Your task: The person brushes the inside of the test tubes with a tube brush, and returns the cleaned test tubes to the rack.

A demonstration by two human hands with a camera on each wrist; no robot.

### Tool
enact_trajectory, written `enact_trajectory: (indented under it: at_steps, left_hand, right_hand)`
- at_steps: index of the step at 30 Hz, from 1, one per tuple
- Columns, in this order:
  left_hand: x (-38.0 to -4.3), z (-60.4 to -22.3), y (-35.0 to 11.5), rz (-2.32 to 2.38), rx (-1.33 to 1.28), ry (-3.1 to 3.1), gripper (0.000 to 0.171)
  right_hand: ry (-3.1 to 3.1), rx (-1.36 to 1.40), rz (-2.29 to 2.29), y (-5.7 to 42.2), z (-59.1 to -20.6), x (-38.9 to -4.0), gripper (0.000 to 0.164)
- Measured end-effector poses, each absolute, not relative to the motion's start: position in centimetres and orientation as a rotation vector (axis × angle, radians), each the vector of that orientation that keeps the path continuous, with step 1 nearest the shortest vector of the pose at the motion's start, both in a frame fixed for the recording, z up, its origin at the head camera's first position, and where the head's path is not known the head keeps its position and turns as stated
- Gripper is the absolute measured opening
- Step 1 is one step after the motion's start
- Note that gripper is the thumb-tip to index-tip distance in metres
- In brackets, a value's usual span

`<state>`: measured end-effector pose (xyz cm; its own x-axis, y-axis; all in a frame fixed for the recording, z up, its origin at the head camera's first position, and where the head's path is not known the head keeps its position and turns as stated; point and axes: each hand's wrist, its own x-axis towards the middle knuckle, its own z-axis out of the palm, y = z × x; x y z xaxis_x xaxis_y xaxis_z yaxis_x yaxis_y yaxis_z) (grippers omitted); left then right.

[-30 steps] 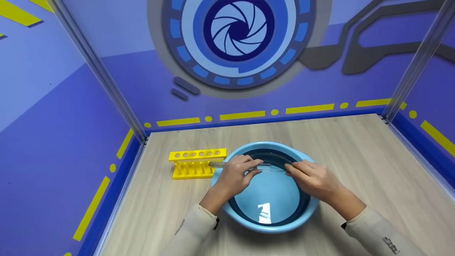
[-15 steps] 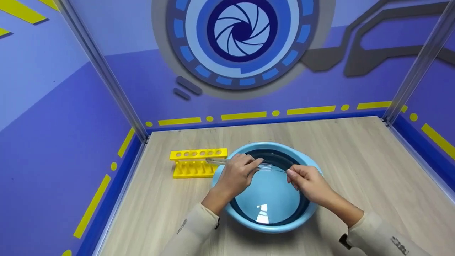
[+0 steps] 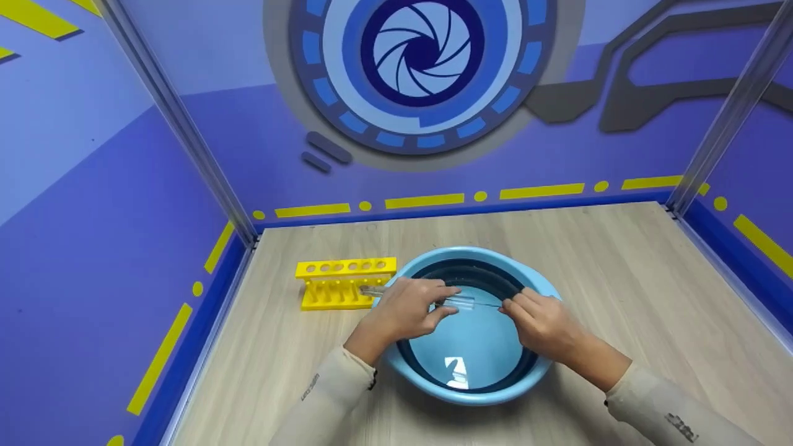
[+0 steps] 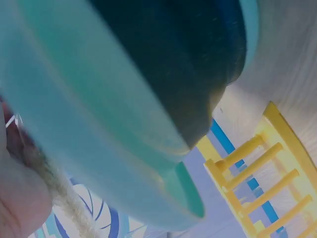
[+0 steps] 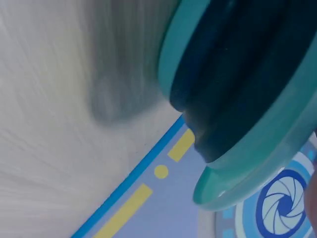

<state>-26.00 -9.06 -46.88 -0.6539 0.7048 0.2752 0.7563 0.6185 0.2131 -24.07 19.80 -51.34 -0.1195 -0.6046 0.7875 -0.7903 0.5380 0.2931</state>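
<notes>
My left hand [image 3: 406, 310] holds a clear glass test tube [image 3: 464, 303] nearly level over a light-blue basin [image 3: 471, 396] of water. The tube's open mouth points right, and its far end sticks out to the left past the hand. Off the mouth runs the thin wire handle [image 3: 489, 305] of a test tube brush, pinched between the thumb and fingers of my right hand [image 3: 545, 322]. The brush's bristles [image 4: 69, 198] show beside the left palm in the left wrist view. Part of the tube is hidden behind the left fingers.
A yellow test tube rack [image 3: 337, 305] stands on the wooden table [image 3: 279, 371], left of the basin and close to its rim. Purple-blue panels [image 3: 235, 148] wall in the table at the back and sides. The basin has a dark folding inner wall [image 5: 247, 84].
The right hand turned at the wrist and turned back, ending slightly lower with its grip still on the wire. The left hand and test tube dipped a little toward the water.
</notes>
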Motion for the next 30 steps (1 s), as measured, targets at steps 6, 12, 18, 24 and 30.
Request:
enact_trajectory:
  at_steps: [6, 12, 18, 24, 30]
  left_hand:
    - [-26.4, -45.4, -9.4, -0.656, -1.26, -2.927, 0.041]
    - [-26.7, -45.5, -9.3, -0.613, -1.175, -2.966, 0.041]
    - [-26.8, -47.2, -9.2, -0.519, -1.129, -2.709, 0.035]
    - [-27.1, -48.5, -8.7, -0.364, -1.128, -2.381, 0.019]
    - [-27.3, -48.8, -8.5, -0.332, -1.134, -2.246, 0.006]
  right_hand:
    - [-1.705, 1.193, 0.187, 19.9, -51.2, -24.7, 0.03]
    - [-2.125, 1.195, 0.301, 19.3, -50.8, -23.8, 0.018]
    - [-2.637, 0.957, 0.77, 18.6, -49.9, -23.0, 0.015]
    - [-2.917, 0.821, 1.493, 19.1, -48.2, -23.4, 0.018]
    - [-2.896, 0.665, 2.375, 19.6, -47.6, -24.5, 0.024]
